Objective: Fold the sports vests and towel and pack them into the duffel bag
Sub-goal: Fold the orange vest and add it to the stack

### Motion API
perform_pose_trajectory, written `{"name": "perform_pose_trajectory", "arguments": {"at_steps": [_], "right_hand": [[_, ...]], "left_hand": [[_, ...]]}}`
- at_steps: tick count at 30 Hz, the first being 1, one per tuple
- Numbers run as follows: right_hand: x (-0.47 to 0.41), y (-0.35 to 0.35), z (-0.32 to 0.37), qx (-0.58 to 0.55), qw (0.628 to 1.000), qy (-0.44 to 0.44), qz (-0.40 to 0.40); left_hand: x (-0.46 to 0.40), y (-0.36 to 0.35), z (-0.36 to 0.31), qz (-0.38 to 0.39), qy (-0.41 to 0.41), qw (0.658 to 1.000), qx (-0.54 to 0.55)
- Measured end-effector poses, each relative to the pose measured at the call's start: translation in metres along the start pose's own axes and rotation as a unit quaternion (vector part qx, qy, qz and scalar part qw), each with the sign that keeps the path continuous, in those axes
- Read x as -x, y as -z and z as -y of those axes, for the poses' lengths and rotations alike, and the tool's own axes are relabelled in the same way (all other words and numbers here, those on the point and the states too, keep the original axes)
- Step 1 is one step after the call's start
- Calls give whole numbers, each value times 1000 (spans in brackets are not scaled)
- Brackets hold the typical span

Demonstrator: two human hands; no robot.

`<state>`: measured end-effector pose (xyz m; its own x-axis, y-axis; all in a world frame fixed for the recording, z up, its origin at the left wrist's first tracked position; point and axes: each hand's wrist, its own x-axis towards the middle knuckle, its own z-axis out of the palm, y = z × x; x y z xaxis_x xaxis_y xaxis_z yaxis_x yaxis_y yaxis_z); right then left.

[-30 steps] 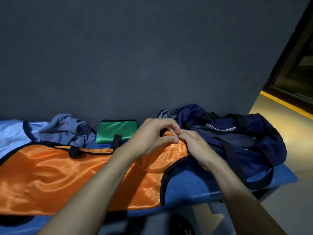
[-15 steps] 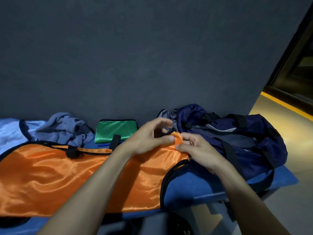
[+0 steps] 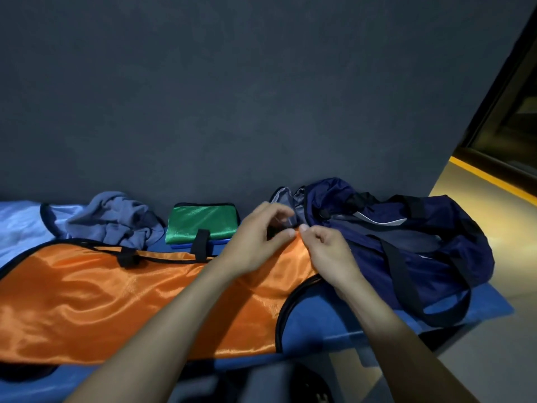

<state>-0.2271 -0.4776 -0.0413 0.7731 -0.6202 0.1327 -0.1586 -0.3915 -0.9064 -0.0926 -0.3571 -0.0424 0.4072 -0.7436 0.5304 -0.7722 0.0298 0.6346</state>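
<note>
Pinching the top corner of the orange sports vest [image 3: 122, 298], the left hand [image 3: 255, 242] and the right hand [image 3: 328, 254] meet fingertip to fingertip, each with thumb and forefinger closed on the shiny fabric. That vest lies spread flat across the blue counter [image 3: 319, 318], black-trimmed. Just right of both hands sits the navy duffel bag [image 3: 412, 245], its mouth gaping. Behind the left hand rests a folded green vest [image 3: 200, 223], then a crumpled grey towel [image 3: 116, 222] and a pale blue vest [image 3: 20, 225].
</note>
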Motion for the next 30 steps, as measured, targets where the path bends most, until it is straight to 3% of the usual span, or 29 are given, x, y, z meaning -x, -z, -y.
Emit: {"name": "perform_pose_trajectory", "arguments": {"at_steps": [2,4,8,12,16,19,24,30], "right_hand": [[-8,-1,-6,22,998,-37,-55],[-13,0,-12,46,993,-73,-84],[-17,1,-19,88,987,-95,-97],[-14,-3,-18,126,983,-74,-108],[-12,4,-22,184,974,-53,-118],[-14,16,-27,221,966,-69,-112],[-12,22,-31,251,958,-82,-109],[-6,25,-24,227,963,-101,-107]], "left_hand": [[11,11,1,-64,0,997,-30],[30,22,6,-80,3,993,-90],[74,37,28,3,9,973,-232],[113,45,56,107,49,947,-300],[146,39,62,198,115,927,-298],[156,28,47,237,101,921,-293],[146,44,58,125,103,950,-269],[145,70,92,39,119,943,-308]]}}
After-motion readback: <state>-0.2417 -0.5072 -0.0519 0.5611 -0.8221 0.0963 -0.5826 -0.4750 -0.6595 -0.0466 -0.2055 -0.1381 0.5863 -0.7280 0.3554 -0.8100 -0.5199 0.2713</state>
